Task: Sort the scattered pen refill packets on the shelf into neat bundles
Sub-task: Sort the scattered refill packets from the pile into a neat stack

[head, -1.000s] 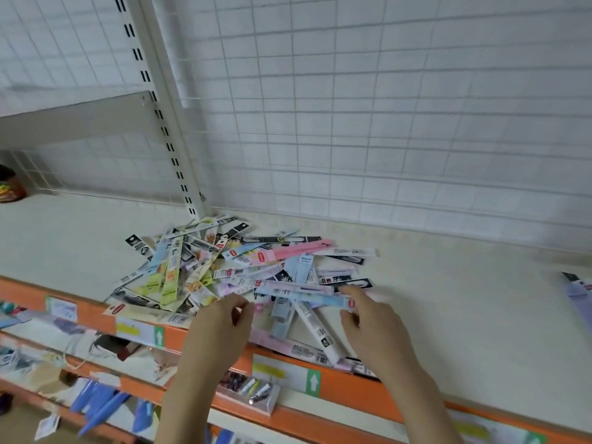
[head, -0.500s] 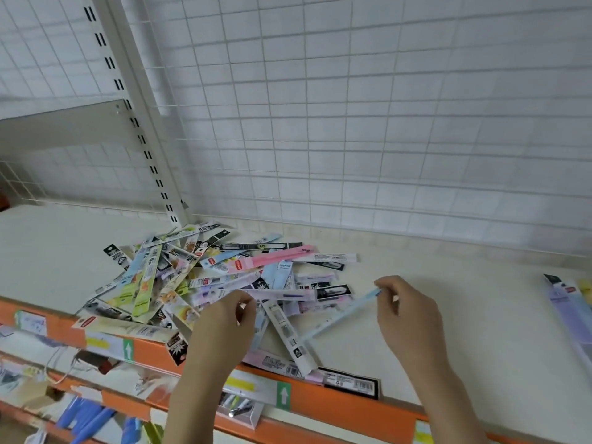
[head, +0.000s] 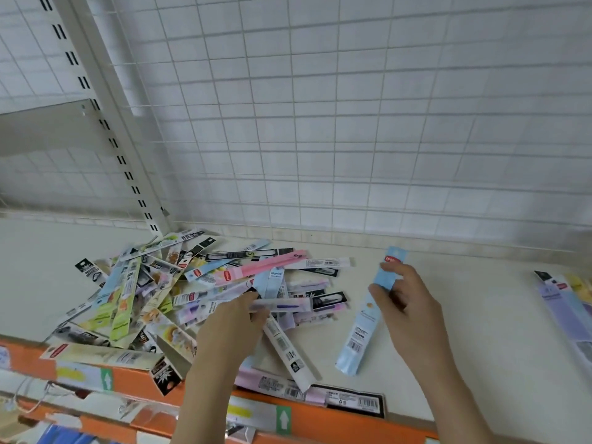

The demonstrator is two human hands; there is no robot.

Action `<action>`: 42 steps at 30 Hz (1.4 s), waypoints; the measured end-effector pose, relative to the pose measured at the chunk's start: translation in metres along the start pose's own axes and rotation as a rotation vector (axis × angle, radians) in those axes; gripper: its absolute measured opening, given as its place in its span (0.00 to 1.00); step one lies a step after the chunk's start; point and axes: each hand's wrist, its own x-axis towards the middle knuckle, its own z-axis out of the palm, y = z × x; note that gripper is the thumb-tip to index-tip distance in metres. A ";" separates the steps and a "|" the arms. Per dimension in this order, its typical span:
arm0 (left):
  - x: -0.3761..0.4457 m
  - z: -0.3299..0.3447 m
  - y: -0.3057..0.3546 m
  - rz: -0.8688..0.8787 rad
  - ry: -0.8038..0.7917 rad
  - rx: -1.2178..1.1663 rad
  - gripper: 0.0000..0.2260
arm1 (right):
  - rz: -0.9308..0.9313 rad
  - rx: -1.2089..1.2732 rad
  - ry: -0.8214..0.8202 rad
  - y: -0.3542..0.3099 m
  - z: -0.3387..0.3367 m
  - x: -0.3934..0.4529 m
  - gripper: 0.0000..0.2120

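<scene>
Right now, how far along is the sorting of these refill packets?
Barely begun. A small group of packets lies apart at the right edge. The right hand holds a light blue packet clear of the pile; the left hand pinches a lilac packet. The big jumbled pile remains unsorted.

Both bare forearms reach forward and up from the lower edge, the left hand point(head: 232, 318) knuckles-up with its fingertips pinched around a pale lilac packet point(head: 282, 305), the right hand point(head: 404, 302) raised to its right, thumb and fingers closed in a grip on a light blue packet point(head: 368, 318)
</scene>
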 end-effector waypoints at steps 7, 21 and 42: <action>0.019 -0.015 -0.012 0.134 0.043 -0.060 0.12 | 0.031 0.001 0.006 -0.009 0.044 0.006 0.10; 0.071 -0.072 -0.045 0.331 0.167 -0.407 0.19 | 0.005 -0.163 0.040 -0.026 0.093 0.006 0.18; 0.124 -0.018 0.005 0.307 -0.158 0.282 0.12 | 0.039 -0.304 0.059 -0.026 0.069 0.008 0.12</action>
